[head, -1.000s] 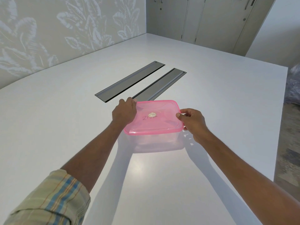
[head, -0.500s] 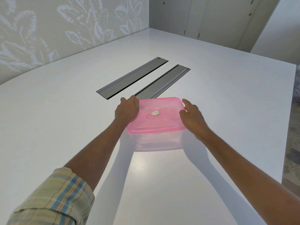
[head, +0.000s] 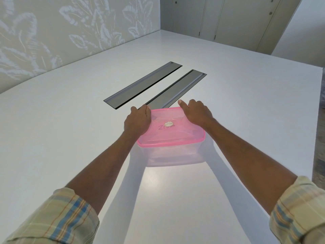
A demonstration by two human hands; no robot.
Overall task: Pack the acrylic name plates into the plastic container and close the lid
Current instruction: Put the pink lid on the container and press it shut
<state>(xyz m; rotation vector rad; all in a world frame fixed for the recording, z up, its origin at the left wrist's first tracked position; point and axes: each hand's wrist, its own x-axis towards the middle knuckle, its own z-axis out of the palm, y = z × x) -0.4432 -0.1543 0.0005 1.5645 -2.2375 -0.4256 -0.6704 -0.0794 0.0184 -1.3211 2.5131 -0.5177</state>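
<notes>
The clear plastic container point(head: 173, 155) stands on the white table point(head: 70, 138), just in front of two grey cable flaps point(head: 144, 85). The pink lid point(head: 168, 136) sits on top of it. The left hand point(head: 137, 123) lies over the far left corner, fingers curled down over the rim. The right hand point(head: 197, 113) presses the far right corner, fingers bent. The name plates cannot be made out inside.

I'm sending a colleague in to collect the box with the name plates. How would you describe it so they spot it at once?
On the big white table, just nearer than the two grey metal strips, sits a clear plastic container. It alone has a pink lid, with handwriting and a small round sticker.
</notes>
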